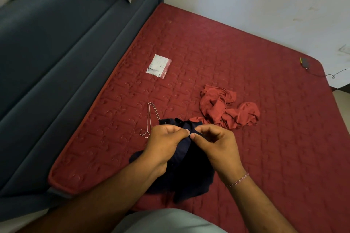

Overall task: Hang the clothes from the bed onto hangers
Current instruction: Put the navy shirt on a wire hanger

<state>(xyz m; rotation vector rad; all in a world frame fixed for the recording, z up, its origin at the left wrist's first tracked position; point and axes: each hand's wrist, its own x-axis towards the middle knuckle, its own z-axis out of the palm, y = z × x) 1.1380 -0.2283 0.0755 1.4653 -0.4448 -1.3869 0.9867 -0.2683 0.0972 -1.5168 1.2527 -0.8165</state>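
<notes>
A dark navy garment (186, 174) hangs bunched above the red quilted mattress (246, 66). My left hand (164, 143) and my right hand (214, 143) both pinch its upper edge, thumbs nearly meeting at the middle. Thin wire hangers (150, 119) lie flat on the mattress just left of my left hand, hooks toward me; the navy cloth covers their far right end. A crumpled rust-red shirt (225, 109) lies on the mattress beyond my right hand.
A blue upholstered headboard (56, 58) runs along the left side of the bed. A small clear packet (159, 66) lies further up the mattress. A dark device with a cable (305, 62) sits at the far right corner, below the white wall.
</notes>
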